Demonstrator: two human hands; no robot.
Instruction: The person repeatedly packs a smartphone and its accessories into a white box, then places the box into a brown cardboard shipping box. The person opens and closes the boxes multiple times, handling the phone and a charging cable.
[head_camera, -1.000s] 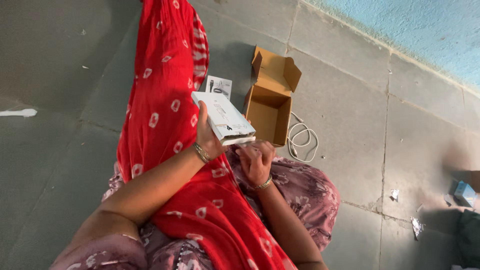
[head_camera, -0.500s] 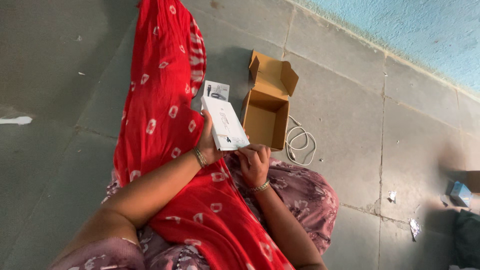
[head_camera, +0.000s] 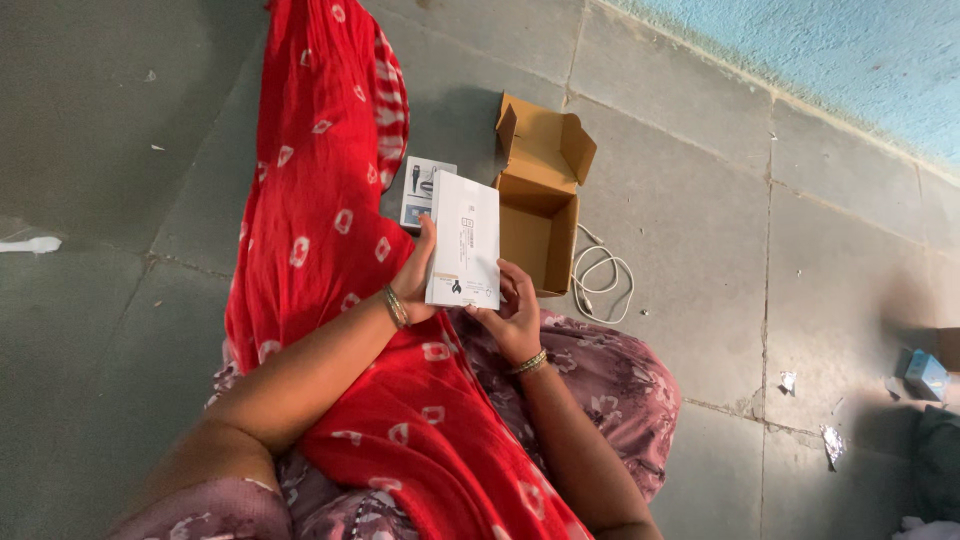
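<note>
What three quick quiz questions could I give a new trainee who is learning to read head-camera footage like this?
1. True or false: both hands hold the white box.
2. Which lies right of the open cardboard box? A) white cable B) red cloth C) leaflet
3. Where is the small leaflet?

Key:
1. True: the left hand grips its left edge, the right hand its lower right corner.
2. A, the white cable coiled on the floor.
3. On the floor behind the white box, beside the red cloth.
</note>
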